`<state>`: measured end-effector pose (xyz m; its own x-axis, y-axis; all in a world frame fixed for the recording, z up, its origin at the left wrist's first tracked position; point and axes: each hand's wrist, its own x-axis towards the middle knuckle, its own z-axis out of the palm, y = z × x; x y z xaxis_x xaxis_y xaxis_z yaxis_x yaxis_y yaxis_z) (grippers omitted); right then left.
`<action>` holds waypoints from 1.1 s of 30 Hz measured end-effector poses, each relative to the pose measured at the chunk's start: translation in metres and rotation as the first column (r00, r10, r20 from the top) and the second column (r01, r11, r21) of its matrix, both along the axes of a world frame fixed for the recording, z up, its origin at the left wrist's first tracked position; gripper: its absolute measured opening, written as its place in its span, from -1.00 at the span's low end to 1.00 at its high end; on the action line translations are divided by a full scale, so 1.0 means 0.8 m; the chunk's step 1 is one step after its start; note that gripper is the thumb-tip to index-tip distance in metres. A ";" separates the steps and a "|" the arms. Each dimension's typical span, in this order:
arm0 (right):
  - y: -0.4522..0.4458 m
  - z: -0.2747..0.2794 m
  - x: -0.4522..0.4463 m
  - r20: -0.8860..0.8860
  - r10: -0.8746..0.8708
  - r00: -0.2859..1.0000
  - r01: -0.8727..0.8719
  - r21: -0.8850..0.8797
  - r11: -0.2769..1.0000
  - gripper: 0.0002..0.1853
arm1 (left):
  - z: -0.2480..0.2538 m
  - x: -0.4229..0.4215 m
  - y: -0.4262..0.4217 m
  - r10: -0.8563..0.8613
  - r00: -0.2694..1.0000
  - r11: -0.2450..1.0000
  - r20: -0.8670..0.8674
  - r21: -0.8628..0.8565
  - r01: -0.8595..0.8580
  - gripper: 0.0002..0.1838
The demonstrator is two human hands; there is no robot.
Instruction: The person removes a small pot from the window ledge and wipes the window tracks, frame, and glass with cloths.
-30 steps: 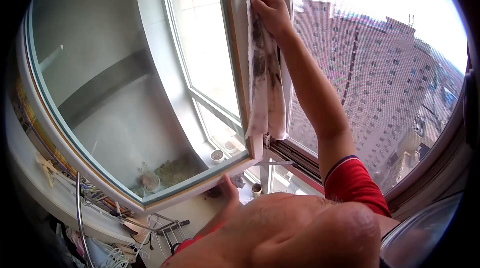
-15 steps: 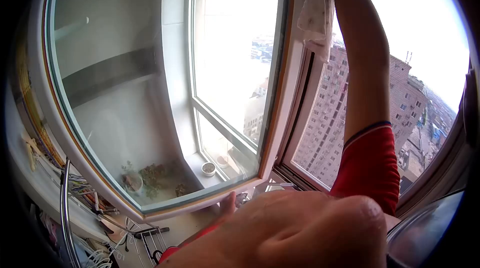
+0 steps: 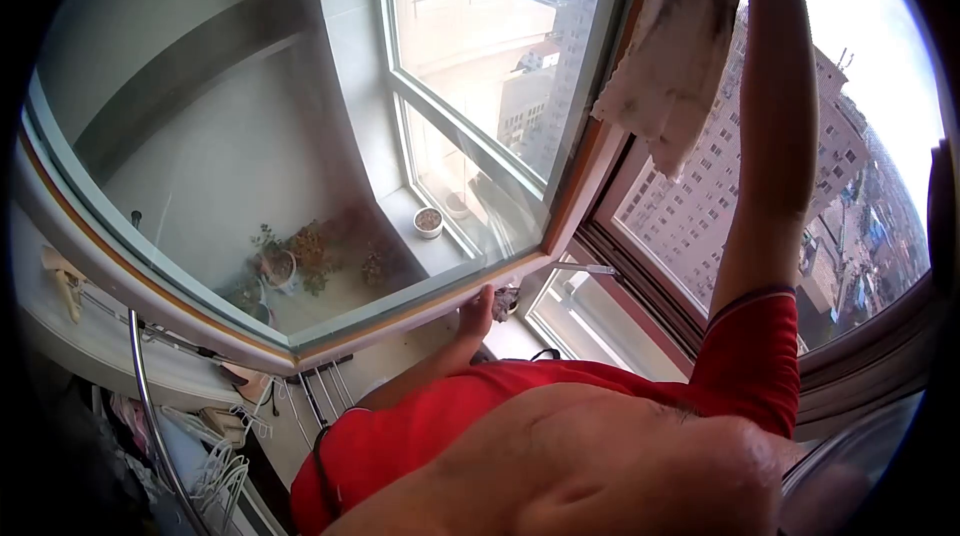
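A white cloth (image 3: pixel 675 66) with dark smudges hangs from the top edge of the view, against the window frame. Beside it my right arm (image 3: pixel 778 136), in a red sleeve, reaches straight up. My right hand lies beyond the top edge, so its grip on the cloth does not show. Lower down, my left hand (image 3: pixel 475 314) is closed at the lower edge of the open window sash (image 3: pixel 420 314). A crumpled grey rag (image 3: pixel 506 303) sticks out of its fingers. Part of that hand's grip is hidden.
Behind the sash glass stand a small white pot (image 3: pixel 428 223) and potted plants (image 3: pixel 285 266). A window handle (image 3: pixel 585 268) juts out near the frame. At lower left are a metal rail (image 3: pixel 150 406) and white hangers (image 3: pixel 220 476). Tall buildings (image 3: pixel 680 186) show outside.
The view has shifted, and more of the cloth, red shirt and left hand shows. The raised arm and cloth appear farther right. My left hand appears higher in view, still with the grey rag.
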<state>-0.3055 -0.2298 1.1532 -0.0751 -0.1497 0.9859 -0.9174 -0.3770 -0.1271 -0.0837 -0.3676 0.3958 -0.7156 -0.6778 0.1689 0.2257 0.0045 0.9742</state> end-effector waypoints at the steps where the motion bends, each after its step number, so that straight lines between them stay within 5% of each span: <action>1: -0.003 -0.028 0.001 0.047 -0.028 0.999 0.027 0.008 1.000 -0.82 | 0.003 0.005 0.004 0.022 0.999 0.999 0.046 -0.025 -0.021 -0.53; 6: -0.002 -0.146 0.015 0.228 -0.103 0.968 0.102 0.017 0.995 -0.84 | 0.096 0.027 0.007 -0.110 0.990 0.981 -0.086 0.152 0.122 -0.59; 8: -0.001 -0.211 0.021 0.366 -0.138 0.920 0.142 0.016 0.990 -0.84 | 0.120 0.036 0.001 -0.183 0.979 0.983 0.092 -0.011 0.185 -0.62; 9: 0.006 -0.250 0.033 0.396 -0.389 0.832 0.358 0.152 0.921 -0.84 | 0.118 0.041 -0.006 -0.273 0.936 0.958 0.222 -0.020 0.285 -0.65; 10: 0.016 -0.296 0.051 0.442 -0.457 0.772 0.405 0.213 0.889 -0.83 | 0.114 0.049 -0.011 -0.357 0.871 0.923 0.338 -0.015 0.384 -0.67; 12: 0.034 -0.391 0.091 0.490 -0.586 0.645 0.478 0.339 0.810 -0.77 | 0.158 0.074 -0.006 -0.553 0.755 0.817 0.351 0.051 0.575 -0.73; 14: 0.045 -0.471 0.132 0.602 -0.420 0.679 0.211 0.389 0.897 -0.85 | 0.199 0.100 -0.009 -0.673 0.606 0.720 0.423 0.190 0.667 -0.66; 17: 0.050 -0.556 0.191 0.827 -0.131 0.547 -0.285 0.331 0.900 -0.82 | 0.239 0.128 -0.017 -0.658 0.666 0.727 0.350 0.065 0.684 -0.43; 19: 0.042 -0.564 0.235 0.936 0.005 0.351 -0.562 0.206 0.801 -0.81 | 0.286 0.139 -0.020 -0.652 0.682 0.727 0.331 0.020 0.686 -0.21; 21: 0.026 -0.570 0.253 0.911 -0.051 0.408 -0.571 0.299 0.765 -0.82 | 0.292 0.139 -0.020 -0.621 0.720 0.731 0.310 -0.104 0.675 -0.06; 22: 0.018 -0.575 0.256 0.878 -0.017 0.479 -0.554 0.317 0.770 -0.82 | 0.294 0.136 -0.018 -0.557 0.751 0.729 0.355 -0.226 0.647 -0.10; 27: 0.005 -0.578 0.278 0.944 0.082 0.320 -0.722 0.187 0.666 -0.79 | 0.296 0.144 -0.005 -0.406 0.855 0.899 0.322 -0.030 0.438 -0.47; 30: 0.009 -0.597 0.289 0.977 -0.034 0.210 -0.803 0.192 0.564 -0.79 | 0.274 0.147 -0.016 -0.482 0.796 0.816 0.367 -0.142 0.560 -0.70; 33: 0.012 -0.590 0.284 0.618 -0.125 0.776 -0.501 0.725 0.472 -0.77 | 0.289 0.150 -0.026 -0.468 0.707 0.698 0.530 -0.270 0.664 -0.72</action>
<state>-0.0785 -0.2206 0.6815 -0.3600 -0.9216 0.1449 -0.4745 0.0471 -0.8790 0.0363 -0.3881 0.6273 -0.9971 -0.0464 -0.0608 -0.0748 0.4260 0.9016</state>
